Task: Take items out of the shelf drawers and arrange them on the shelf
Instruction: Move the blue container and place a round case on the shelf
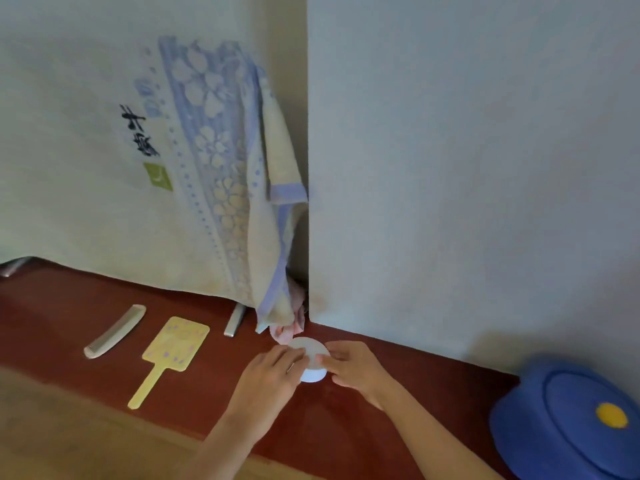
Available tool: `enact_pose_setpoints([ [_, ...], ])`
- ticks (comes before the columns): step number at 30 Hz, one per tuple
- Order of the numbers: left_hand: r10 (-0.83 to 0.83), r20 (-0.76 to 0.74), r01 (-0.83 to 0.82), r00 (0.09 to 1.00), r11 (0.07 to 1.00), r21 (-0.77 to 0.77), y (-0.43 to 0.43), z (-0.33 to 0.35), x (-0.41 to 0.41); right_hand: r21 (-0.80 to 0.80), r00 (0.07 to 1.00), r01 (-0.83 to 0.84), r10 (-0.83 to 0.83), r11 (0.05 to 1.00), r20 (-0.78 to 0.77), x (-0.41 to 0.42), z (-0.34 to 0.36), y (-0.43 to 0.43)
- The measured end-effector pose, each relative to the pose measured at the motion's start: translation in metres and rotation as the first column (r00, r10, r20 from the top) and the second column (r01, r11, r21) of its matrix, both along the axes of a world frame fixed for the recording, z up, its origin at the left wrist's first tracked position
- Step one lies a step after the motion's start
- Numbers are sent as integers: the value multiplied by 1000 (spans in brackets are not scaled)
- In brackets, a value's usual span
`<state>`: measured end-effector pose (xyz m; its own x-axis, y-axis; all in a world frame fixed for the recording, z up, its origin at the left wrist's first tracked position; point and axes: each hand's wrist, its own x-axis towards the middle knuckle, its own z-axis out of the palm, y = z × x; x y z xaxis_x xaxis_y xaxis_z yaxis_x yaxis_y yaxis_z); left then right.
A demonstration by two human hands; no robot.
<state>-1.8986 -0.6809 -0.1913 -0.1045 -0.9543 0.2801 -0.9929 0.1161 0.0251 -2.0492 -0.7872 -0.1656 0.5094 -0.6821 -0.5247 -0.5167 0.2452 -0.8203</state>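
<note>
A small round white jar (311,358) stands on the dark red shelf top (214,386) near the wall corner. My left hand (273,379) grips its left side, fingers curled over the lid. From the right, my right hand (356,367) pinches the jar with thumb and fingers. To the left lie a yellow hand mirror (173,348) with its handle toward me and a pale comb (116,330). No drawer is in view.
A cream towel with blue flower print (194,161) hangs over something at the back, a pink cloth (291,327) under its corner. A metal bar (235,320) pokes out below it. A blue lidded container (568,420) sits at the right. The grey wall (467,168) closes the back.
</note>
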Motion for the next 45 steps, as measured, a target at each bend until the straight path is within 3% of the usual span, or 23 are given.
enact_pose_setpoints([
  [5,114,-75,-109,991,992,69,16,-24,26,-113,987,-160,161,981,-7,32,-19,6],
  [11,200,-131,-191,971,979,78,15,-39,37,-311,994,-105,100,945,-34,59,-37,14],
  [16,198,-177,-186,964,979,80,10,-42,41,-359,997,-74,59,931,-53,64,-49,14],
  [23,220,-208,-193,953,971,142,5,-29,40,-410,965,-204,113,889,-236,66,-43,17],
  [28,245,-120,-220,962,956,193,10,-15,39,-455,894,-378,189,807,-406,69,-29,18],
  [32,392,-60,-375,918,908,186,31,-1,45,-591,865,-469,209,656,-456,73,-6,25],
  [36,594,-50,-576,803,794,193,73,29,54,-719,819,-571,328,397,-470,95,20,48],
  [39,772,-2,-764,635,629,145,123,46,65,-758,733,-633,436,159,-521,120,35,82],
  [45,953,32,-948,302,296,114,255,62,70,-783,589,-607,583,-137,-559,160,51,169],
])
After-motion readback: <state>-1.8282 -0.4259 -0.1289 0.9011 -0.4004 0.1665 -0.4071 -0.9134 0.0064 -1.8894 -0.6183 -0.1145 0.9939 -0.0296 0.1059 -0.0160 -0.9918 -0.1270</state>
